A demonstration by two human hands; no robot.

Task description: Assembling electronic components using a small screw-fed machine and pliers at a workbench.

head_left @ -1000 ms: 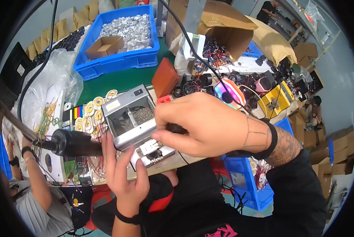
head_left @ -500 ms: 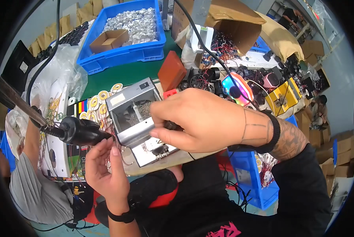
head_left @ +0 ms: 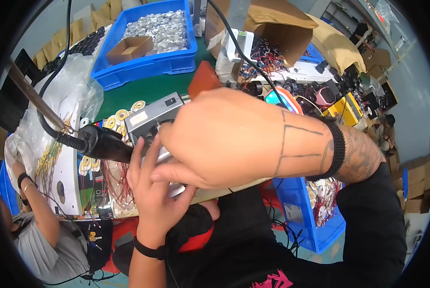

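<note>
My right hand (head_left: pixel 229 137) reaches in from the right with curled fingers over a grey metal box (head_left: pixel 150 115) that has a black switch on top. It covers most of the box, and anything in its fingertips is hidden. My left hand (head_left: pixel 152 197) is raised below and beside it, fingers stretched upward and thumb apart. Its fingertips come close to the right thumb; whether they touch, I cannot tell. Just left of those fingers is a black cylindrical handle (head_left: pixel 104 144) on a metal rod.
Round white-and-yellow coils with red wires (head_left: pixel 121 115) lie beside the box. Behind are a blue tray (head_left: pixel 147 67) of small white parts and an orange-brown block (head_left: pixel 204 79). A blue bin (head_left: pixel 301 216) stands lower right. A co-worker in grey (head_left: pixel 51 245) sits at left.
My left hand has moved up and right to meet the right hand. My right hand has shifted left, covering more of the metal box. The co-worker's arm has lowered.
</note>
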